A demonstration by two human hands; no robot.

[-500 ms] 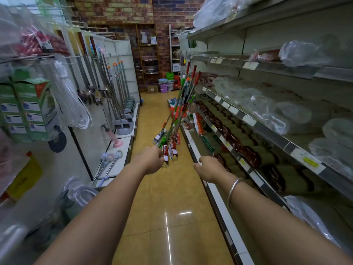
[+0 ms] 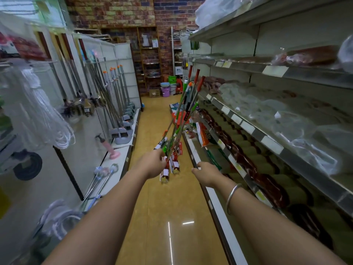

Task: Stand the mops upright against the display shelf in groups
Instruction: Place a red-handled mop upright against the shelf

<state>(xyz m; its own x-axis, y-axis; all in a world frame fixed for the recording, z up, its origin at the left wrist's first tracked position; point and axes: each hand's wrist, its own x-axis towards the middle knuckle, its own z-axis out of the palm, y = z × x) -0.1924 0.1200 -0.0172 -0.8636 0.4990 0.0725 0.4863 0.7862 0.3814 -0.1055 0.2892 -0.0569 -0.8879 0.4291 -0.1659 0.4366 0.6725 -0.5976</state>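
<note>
A bundle of several mops (image 2: 183,119) with steel poles, green and red grips and labelled lower ends slants up and away over the aisle, its tops leaning toward the right display shelf (image 2: 248,129). My left hand (image 2: 153,165) grips the bundle near its lower end, fingers curled round the poles. My right hand (image 2: 207,173), with a metal bangle on the wrist, hovers just right of the bundle above the shelf's white base ledge (image 2: 215,203), holding nothing that I can see.
The left shelving holds brooms and dustpans (image 2: 122,115) standing upright, a pink plunger (image 2: 114,153) and white rope coils (image 2: 47,119). Plastic buckets (image 2: 165,90) stand at the aisle's far end by a brick wall. Bagged goods fill the right shelves.
Both hands sit slightly lower in view. The mop bundle keeps nearly the same slant toward the right shelf.
</note>
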